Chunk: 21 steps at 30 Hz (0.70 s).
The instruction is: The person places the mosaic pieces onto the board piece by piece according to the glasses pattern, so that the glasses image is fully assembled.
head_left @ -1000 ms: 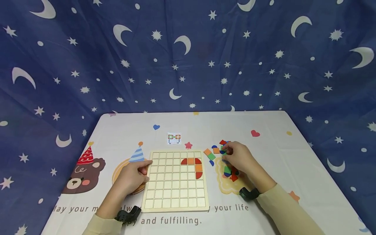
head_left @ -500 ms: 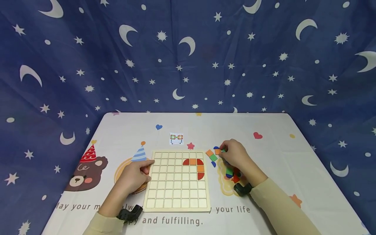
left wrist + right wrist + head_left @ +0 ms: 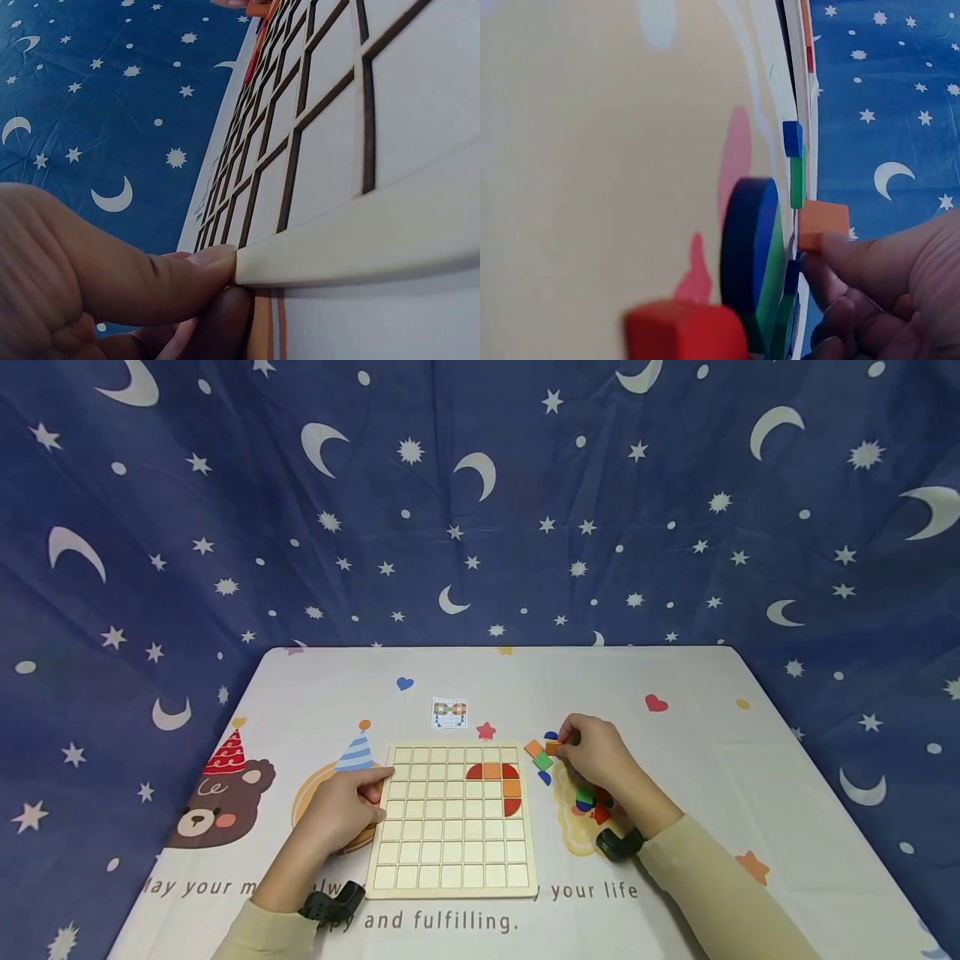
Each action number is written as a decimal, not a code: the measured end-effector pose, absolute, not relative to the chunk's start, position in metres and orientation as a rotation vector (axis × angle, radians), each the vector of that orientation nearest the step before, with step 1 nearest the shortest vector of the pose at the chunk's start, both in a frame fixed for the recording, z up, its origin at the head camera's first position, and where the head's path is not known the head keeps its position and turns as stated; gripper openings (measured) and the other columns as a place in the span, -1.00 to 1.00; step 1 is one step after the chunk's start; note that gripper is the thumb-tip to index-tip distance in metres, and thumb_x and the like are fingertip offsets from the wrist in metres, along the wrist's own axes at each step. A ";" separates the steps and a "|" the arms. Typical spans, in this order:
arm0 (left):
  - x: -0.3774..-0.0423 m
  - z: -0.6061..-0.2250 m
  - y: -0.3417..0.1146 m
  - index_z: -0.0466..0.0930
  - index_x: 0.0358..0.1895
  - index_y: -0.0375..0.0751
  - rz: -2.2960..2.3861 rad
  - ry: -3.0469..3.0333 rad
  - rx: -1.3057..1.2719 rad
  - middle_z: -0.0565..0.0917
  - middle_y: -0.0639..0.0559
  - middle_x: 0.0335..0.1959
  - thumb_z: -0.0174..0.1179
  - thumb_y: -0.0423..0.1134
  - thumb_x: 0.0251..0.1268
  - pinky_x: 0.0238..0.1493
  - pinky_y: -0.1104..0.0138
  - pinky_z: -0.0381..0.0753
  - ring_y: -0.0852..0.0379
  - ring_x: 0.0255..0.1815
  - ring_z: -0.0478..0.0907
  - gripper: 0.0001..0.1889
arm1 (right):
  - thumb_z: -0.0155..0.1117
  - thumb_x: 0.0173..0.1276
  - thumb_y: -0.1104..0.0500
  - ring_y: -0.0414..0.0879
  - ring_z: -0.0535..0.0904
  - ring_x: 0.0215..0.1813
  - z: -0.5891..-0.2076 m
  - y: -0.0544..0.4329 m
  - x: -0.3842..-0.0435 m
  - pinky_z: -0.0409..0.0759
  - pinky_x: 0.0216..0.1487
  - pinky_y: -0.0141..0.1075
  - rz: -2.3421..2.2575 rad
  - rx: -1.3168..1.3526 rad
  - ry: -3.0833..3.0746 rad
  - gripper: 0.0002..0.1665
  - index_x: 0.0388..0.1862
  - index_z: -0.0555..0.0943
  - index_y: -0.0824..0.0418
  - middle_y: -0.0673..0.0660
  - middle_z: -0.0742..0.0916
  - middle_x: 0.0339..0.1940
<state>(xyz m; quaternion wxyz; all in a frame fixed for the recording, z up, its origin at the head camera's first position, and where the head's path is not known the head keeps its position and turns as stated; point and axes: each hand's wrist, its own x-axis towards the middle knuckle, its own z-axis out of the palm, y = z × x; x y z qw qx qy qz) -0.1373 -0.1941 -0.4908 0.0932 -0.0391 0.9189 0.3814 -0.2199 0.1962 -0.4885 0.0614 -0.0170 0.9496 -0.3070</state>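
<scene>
In the head view, my left hand rests at the left edge of a pale wooden grid board, index finger and thumb touching it. The left wrist view shows the thumb tip against the board's rim. Red quarter-round tiles and orange squares lie in the board's upper right cells. My right hand pinches an orange square tile between thumb and fingers, right of the board. It partly covers the loose tiles there.
Beside the board lie a green tile, an orange tile and blue rounded tiles. Nearer the right wrist is a pile with a red tile. A small printed pattern card lies behind the board.
My right hand has moved slightly left and nearer, from the far tiles to the orange square tile, which it now pinches. The left hand stays at the board's edge. The head view has shifted slightly.
</scene>
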 end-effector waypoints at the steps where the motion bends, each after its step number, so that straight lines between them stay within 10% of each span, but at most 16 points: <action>1: -0.138 -0.491 -0.194 0.71 0.37 -0.09 1.130 2.728 -0.115 0.63 0.01 -0.29 0.48 -0.49 0.08 -0.20 0.26 0.44 0.09 -0.32 0.48 -0.32 | 0.52 0.39 0.22 0.03 0.57 -0.19 -0.489 0.197 -0.219 0.63 -0.25 -0.28 -0.937 -0.062 2.878 -0.85 -0.20 0.67 0.10 0.12 0.72 -0.26; 21: -0.136 -0.490 -0.195 0.70 0.38 -0.11 1.124 2.735 -0.088 0.64 0.01 -0.30 0.49 -0.49 0.08 -0.20 0.26 0.44 0.09 -0.32 0.48 -0.32 | 0.50 0.41 0.26 -0.06 0.55 -0.28 -0.477 0.147 -0.173 0.55 -0.35 -0.32 -1.166 -0.127 2.690 -0.86 -0.30 0.72 0.04 0.01 0.70 -0.35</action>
